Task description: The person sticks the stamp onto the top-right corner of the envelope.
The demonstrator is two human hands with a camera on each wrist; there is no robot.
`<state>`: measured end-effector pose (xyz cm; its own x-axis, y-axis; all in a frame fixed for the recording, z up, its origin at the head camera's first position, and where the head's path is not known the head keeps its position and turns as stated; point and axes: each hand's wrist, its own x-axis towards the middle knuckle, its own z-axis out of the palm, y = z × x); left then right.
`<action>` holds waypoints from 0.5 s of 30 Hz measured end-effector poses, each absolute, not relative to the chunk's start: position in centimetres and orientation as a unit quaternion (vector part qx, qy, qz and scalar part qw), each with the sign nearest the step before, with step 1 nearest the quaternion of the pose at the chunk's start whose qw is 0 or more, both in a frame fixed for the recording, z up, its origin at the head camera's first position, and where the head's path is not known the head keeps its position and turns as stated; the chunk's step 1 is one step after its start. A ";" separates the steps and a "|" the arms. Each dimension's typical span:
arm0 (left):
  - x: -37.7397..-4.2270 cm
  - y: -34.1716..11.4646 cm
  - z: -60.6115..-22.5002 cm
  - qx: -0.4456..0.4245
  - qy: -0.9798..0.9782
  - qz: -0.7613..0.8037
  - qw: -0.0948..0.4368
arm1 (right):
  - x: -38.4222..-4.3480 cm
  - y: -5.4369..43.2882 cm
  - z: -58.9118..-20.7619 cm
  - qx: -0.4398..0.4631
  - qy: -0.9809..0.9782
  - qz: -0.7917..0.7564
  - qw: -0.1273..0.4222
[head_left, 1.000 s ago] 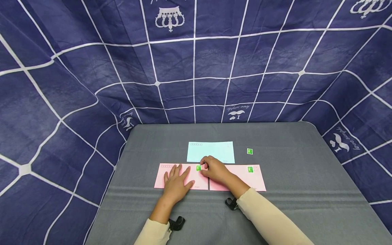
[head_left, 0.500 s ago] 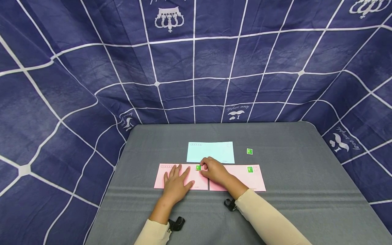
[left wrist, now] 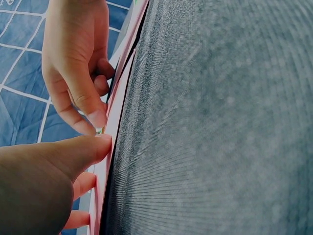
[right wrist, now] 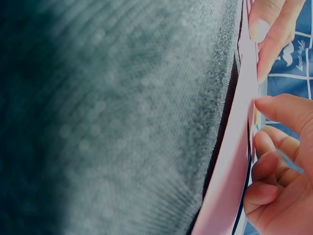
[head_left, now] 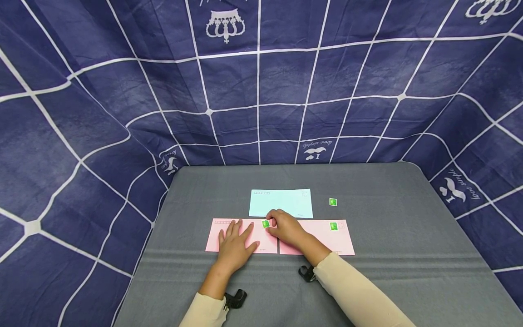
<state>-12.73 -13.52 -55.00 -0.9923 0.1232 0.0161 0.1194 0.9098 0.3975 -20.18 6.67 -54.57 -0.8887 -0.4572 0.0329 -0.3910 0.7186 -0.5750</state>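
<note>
My left hand lies with fingers spread on the left pink envelope, holding it flat against the table. Over that envelope's upper right corner, my right hand pinches a small green stamp by its right edge between thumb and index finger. The stamp sits slightly turned, close over the paper. In the left wrist view the right thumb comes down near the left thumb. A right pink envelope lies partly under my right forearm, with a green stamp near its upper right corner.
A light blue envelope lies behind the pink ones. One loose green stamp rests on the grey tabletop to its right. Blue cloth with white lines surrounds the table at the back and sides.
The stamp at my right fingertips has turned a little and shifted slightly to the right. My left hand keeps its place on the envelope.
</note>
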 end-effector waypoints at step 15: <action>-12.7 -13.5 -55.1 0.063 0.977 0.202 0.000 | -20.4 6.4 -54.6 -0.235 0.924 -0.299 0.052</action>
<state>-12.71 -13.52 -55.10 -0.9920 0.1235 0.0250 0.1233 0.9102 0.3954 -20.37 6.45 -54.64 -0.8841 -0.4652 0.0444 -0.4032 0.7113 -0.5758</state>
